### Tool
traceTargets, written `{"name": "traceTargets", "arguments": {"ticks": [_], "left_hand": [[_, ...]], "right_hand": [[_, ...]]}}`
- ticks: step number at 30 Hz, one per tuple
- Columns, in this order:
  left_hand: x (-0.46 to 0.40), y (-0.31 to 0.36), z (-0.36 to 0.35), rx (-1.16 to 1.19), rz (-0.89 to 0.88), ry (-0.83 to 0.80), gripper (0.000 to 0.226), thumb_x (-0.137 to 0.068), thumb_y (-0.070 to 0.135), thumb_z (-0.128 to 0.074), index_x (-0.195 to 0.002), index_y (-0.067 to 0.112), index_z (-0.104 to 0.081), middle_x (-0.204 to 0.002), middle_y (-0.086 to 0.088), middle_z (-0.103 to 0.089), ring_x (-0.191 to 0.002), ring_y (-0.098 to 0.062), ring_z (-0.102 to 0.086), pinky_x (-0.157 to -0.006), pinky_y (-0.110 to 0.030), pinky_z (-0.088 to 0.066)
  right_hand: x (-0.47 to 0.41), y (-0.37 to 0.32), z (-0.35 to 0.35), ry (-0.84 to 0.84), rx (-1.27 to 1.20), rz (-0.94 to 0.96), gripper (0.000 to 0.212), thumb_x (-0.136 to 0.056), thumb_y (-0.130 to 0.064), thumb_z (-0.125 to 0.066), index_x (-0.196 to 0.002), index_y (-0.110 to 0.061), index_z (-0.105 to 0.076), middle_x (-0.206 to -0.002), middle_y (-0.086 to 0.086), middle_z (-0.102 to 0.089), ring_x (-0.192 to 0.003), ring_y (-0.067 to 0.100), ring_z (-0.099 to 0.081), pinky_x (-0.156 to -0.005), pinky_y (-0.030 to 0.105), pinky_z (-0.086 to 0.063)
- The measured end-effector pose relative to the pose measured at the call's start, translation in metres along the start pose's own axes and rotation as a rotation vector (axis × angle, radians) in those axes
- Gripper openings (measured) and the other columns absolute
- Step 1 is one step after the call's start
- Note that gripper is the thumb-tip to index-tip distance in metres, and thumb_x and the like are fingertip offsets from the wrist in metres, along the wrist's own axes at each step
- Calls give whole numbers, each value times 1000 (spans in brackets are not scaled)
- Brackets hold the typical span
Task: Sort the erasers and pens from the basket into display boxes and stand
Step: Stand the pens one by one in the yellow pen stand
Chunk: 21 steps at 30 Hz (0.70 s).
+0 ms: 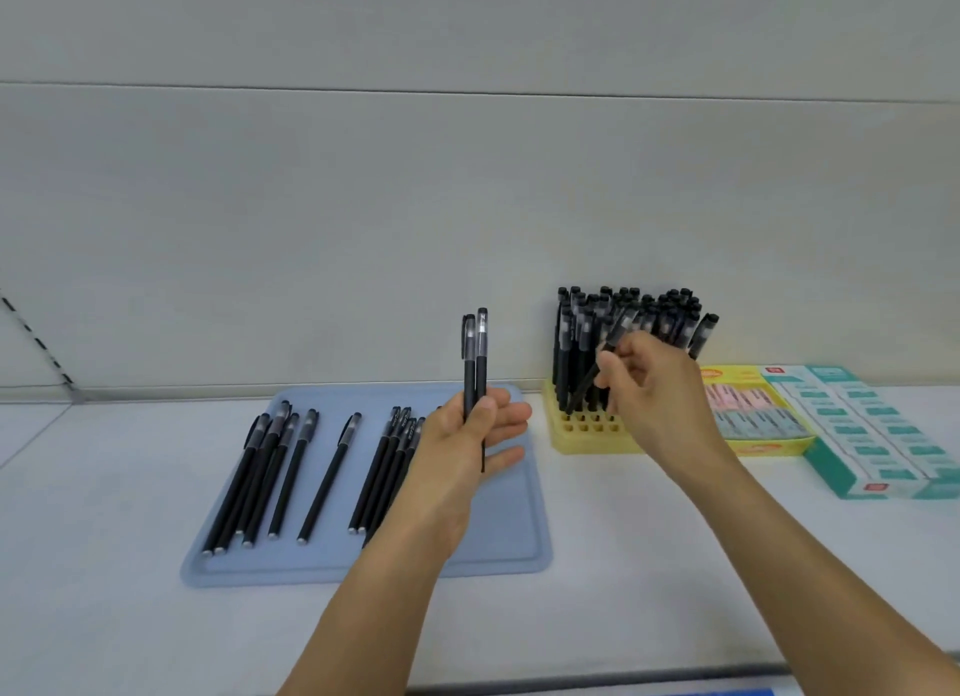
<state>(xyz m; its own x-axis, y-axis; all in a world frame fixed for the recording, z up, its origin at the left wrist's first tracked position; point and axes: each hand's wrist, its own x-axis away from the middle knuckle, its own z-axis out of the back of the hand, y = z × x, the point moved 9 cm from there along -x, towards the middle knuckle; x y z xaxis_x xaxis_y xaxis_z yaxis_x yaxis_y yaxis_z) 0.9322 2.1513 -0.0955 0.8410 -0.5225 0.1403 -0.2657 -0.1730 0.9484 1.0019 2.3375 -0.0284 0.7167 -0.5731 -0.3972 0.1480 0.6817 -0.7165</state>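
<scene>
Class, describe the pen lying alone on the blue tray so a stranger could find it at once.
Start at the blue tray left of the yellow pen stand. Black pens lie on it in two bunches, one far left and one beside the left hand. The lone pen lies in the gap between them, touching neither.

Your black pens [291, 467] lie on a pale blue tray [519, 539]; at 3 o'clock, yellow stand [582, 443], perhaps teal-and-white boxes [883, 435].

Left hand [470, 430] upright, thumb pinching; right hand [654, 383] palm-down, fingers [605, 365] curled.
</scene>
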Motion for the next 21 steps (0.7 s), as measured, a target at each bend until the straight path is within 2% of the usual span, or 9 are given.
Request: {"name": "traceTargets", "arguments": {"ticks": [3,10,13,15,18,21], "left_hand": [[4,0,-2,-5,0,-11,24,-104,19,-42,-107,9,-63,-101,-8,-74,-97,-19,-71,-86,-37,-57],[8,2,-3,-16,8,-17,24,-104,20,-42,-109,9,-63,-101,-7,-74,-97,-18,-71,-87,-37,-57],[10,-1,-6,-24,24,-38,24,-104,21,-42,-110,10,-63,-101,-6,-75,-97,-20,-71,-85,-39,-58],[13,-1,-9,-29,36,-68,25,-104,24,-42,-112,12,-62,-101,-7,-74,-96,-22,-71,-80,-41,-59],[15,0,-18,-67,40,-148,25,-104,27,-42,-115,15,-61,-103,-8,-73,-95,-26,-71,-77,-43,-60],[19,-1,-37,-164,43,-264,27,-104,27,-41,-120,17,-61,-107,-10,-71,-95,-27,-70,-81,-45,-59]], "right_hand": [[2,1,-10,-14,54,28,26,-96,-25,-55,-73,-15,-51,-70,-5,-67,-57,15,-60,-58,39,-53],[-4,10,-25,-101,195,21,18,-95,-27,-56,-79,-18,-58,-74,-9,-68,-72,17,-64,-66,42,-55],[-4,13,-30,-141,257,-20,17,-93,-32,-58,-83,-19,-62,-76,-5,-69,-74,18,-64,-68,38,-54],[1,11,-20,-89,280,-65,19,-90,-41,-62,-89,-23,-60,-75,-7,-65,-74,16,-61,-65,33,-49],[16,-12,-6,-14,53,-15,22,-88,-45,-63,-87,-23,-60,-67,-5,-59,-66,11,-56,-60,32,-45],[29,-37,-23,-228,-263,-6,20,-90,-32,-65,-82,-14,-68,-70,9,-65,-64,10,-62,-62,24,-49]]}}
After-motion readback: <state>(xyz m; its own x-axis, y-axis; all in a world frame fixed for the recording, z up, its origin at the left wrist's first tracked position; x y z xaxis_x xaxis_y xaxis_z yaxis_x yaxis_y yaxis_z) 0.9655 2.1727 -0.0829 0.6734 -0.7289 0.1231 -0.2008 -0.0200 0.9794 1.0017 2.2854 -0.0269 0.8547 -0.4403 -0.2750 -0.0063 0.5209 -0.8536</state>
